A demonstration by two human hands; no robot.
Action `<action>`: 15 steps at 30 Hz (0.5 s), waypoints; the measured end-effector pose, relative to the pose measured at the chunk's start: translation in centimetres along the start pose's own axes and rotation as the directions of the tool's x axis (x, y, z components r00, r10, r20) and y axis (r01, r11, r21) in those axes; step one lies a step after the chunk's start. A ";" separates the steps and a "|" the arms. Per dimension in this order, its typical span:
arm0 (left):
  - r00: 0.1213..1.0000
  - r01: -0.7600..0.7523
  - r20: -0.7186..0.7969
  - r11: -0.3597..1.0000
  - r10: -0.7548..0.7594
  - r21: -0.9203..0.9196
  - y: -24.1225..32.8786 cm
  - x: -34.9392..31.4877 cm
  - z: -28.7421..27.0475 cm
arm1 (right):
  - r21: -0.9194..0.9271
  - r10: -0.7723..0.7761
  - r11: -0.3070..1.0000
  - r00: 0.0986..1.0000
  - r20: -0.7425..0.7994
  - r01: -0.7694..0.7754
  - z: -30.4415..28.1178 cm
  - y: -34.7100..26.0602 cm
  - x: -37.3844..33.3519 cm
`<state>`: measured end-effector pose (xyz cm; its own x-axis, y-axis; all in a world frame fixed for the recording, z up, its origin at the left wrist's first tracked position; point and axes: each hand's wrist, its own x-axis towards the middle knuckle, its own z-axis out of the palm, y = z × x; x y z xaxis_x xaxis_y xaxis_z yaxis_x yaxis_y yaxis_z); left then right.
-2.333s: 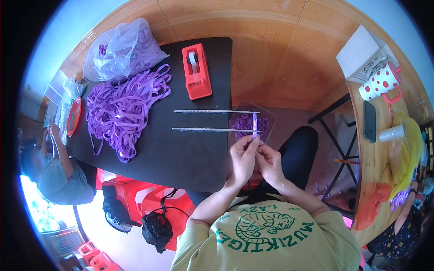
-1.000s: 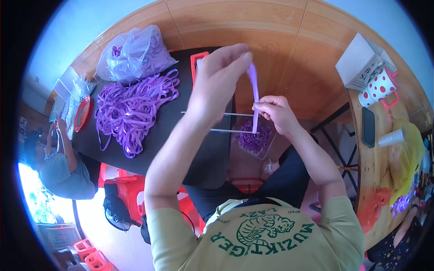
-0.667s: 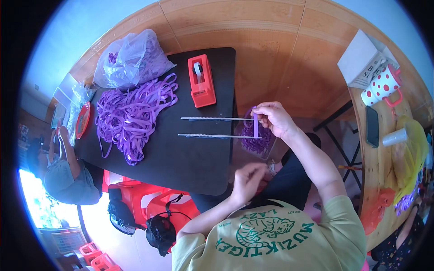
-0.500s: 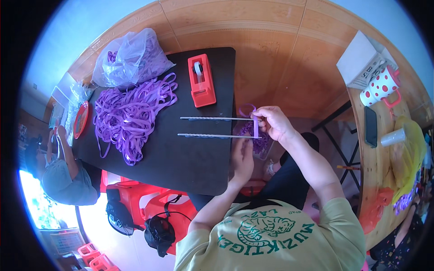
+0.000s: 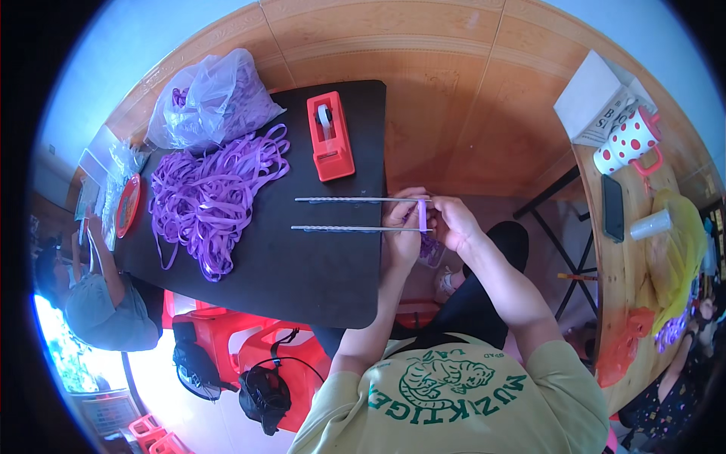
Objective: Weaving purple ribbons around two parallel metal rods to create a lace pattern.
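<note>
Two thin metal rods (image 5: 338, 200) lie parallel across the dark table (image 5: 325, 265), their ends jutting past its right edge. Near those ends a short band of purple ribbon (image 5: 423, 216) spans both rods. My left hand (image 5: 401, 234) reaches up behind the rods, just left of the band, with its fingers closed and partly hidden at the ribbon. From the right, my right hand (image 5: 456, 223) pinches at the band and the rod tips. Below my hands, more purple ribbon (image 5: 431, 250) sits in a clear container, mostly covered.
On the table lie a heap of purple ribbon (image 5: 212, 197), a bulging plastic bag (image 5: 212, 102), a red tape dispenser (image 5: 330, 136) and a red plate (image 5: 128, 206). A wooden table (image 5: 590, 170) at right bears a dotted mug (image 5: 628, 144) and a phone (image 5: 614, 208). Another person (image 5: 113, 303) sits at far left.
My left hand has risen from below the rods to behind them, beside the band. My right hand has dropped slightly, and the loose ribbon loop above the rods no longer shows.
</note>
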<state>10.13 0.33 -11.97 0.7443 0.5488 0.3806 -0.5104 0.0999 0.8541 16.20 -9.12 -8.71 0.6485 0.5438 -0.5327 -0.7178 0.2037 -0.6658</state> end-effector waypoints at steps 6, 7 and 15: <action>0.981 0.182 -0.077 0.980 -0.176 0.081 0.2 -2.0 -0.4 | -0.347 -0.465 0.840 0.883 -0.066 0.417 -3.4 3.4 -1.6; 0.954 0.272 -0.148 0.960 -0.262 0.058 0.5 -2.3 -0.3 | -0.454 -0.630 0.695 0.776 -0.011 0.558 -3.8 3.7 -1.9; 0.865 0.497 -0.107 0.866 -0.491 0.050 3.2 -6.0 -1.2 | -0.644 -0.847 -0.299 0.115 0.519 0.705 -2.2 2.7 -4.8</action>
<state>3.49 -1.59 -11.93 0.8479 0.5145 -0.1278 -0.0505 0.3184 0.9466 11.66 -13.00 -9.11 0.5508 0.3129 0.7738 0.8346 -0.2017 -0.5126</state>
